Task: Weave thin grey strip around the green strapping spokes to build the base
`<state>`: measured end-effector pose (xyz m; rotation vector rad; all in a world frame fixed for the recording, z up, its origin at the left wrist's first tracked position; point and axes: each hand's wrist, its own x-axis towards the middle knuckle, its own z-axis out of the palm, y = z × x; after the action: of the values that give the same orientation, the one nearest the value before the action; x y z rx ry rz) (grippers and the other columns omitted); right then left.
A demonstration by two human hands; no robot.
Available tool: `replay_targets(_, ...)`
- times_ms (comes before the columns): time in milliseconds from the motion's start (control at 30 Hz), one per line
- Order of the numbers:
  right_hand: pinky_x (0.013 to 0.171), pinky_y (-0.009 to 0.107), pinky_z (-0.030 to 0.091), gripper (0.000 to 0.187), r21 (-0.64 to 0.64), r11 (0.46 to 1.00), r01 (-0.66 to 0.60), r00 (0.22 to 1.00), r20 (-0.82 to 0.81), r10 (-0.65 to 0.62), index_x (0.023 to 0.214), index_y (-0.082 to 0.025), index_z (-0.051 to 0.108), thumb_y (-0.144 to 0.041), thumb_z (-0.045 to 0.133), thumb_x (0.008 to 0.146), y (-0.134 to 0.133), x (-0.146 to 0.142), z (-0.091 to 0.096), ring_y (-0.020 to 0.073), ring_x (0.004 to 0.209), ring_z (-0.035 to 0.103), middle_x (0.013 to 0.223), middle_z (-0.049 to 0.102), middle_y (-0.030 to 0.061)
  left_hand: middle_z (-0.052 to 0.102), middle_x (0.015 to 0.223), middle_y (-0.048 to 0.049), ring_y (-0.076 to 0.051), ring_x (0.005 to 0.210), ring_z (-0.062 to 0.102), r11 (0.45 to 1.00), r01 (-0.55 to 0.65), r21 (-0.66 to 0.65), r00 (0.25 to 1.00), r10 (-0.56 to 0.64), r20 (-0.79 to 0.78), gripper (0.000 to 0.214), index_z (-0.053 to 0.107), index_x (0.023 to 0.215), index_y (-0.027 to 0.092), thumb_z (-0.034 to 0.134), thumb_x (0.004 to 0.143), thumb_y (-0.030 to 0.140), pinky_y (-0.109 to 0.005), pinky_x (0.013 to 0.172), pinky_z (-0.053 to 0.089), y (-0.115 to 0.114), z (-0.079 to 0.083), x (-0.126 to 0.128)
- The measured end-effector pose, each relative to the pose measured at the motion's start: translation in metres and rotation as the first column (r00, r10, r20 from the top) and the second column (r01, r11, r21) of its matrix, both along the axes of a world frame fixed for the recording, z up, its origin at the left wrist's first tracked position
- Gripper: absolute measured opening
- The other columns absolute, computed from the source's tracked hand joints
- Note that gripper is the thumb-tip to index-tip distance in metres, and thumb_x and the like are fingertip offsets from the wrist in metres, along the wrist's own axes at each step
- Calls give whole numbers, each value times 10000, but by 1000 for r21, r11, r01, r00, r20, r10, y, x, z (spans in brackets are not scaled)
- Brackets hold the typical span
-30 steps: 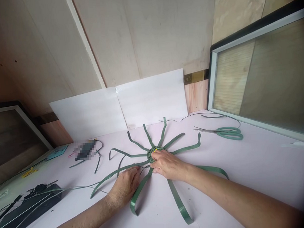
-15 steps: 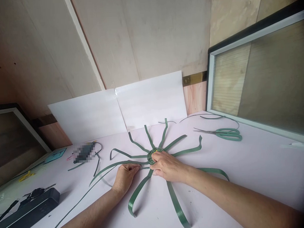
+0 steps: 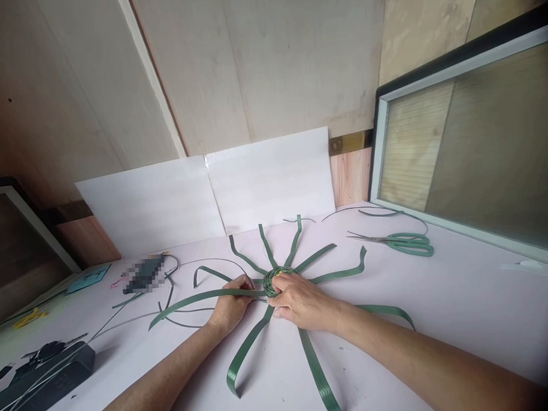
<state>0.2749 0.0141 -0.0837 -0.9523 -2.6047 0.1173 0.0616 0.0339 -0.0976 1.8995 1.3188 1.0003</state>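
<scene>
A star of flat green strips (image 3: 323, 252) lies on the pale table (image 3: 461, 307), its spokes fanning out from a small woven hub (image 3: 273, 278). My right hand (image 3: 299, 300) presses down on the hub, fingers curled over it. My left hand (image 3: 230, 306) is just left of the hub, fingers pinched on a thin dark green strand (image 3: 170, 320) that trails off to the left across the table. One long spoke (image 3: 187, 303) passes under my left hand.
Green-handled scissors (image 3: 403, 243) lie at the back right. White sheets (image 3: 210, 193) lean on the wooden wall. A blurred dark object (image 3: 141, 276) and a black box (image 3: 42, 384) with strands sit at the left. A framed glass panel (image 3: 469, 139) stands at the right.
My left hand has moved up and toward the hub, drawing the thin strand with it. My right hand has stayed on the hub.
</scene>
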Motion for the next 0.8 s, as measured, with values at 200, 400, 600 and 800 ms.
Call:
replay_targets(200, 805, 315, 382, 122, 26, 1000, 12, 1000, 9, -12, 799, -182, 709, -262, 653, 872, 2, 1, -5, 182, 882, 477, 895, 522, 41, 476, 637, 52, -64, 475, 382, 983, 137, -119, 980, -117, 161, 132, 498, 797, 178, 575, 748, 273, -190, 436, 317, 19, -1, 6)
replay_targets(400, 768, 319, 372, 113, 132, 991, 24, 998, 46, -30, 905, -173, 683, -237, 592, 892, 3, 1, -7, 192, 859, 471, 902, 521, 52, 494, 656, 48, -57, 457, 349, 980, 146, -139, 969, -114, 219, 143, 484, 809, 187, 571, 757, 288, -179, 402, 276, 27, -2, 10)
replay_targets(600, 673, 301, 338, 140, 152, 987, 46, 996, 68, -57, 794, -172, 616, -145, 515, 887, 2, 0, -8, 169, 764, 439, 825, 485, 32, 613, 895, -37, -154, 786, 568, 970, 231, 75, 966, -238, 100, 89, 585, 845, 164, 555, 795, 231, -259, 662, 455, 32, -3, 10)
replay_targets(800, 631, 256, 342, 228, 28, 992, 126, 983, -138, -121, 723, -181, 641, -47, 500, 841, 12, 0, -18, 145, 749, 476, 789, 525, 21, 639, 852, -36, -162, 755, 573, 973, 222, 62, 975, -223, 0, 132, 606, 887, 165, 502, 828, 221, -276, 679, 444, 36, -4, 10)
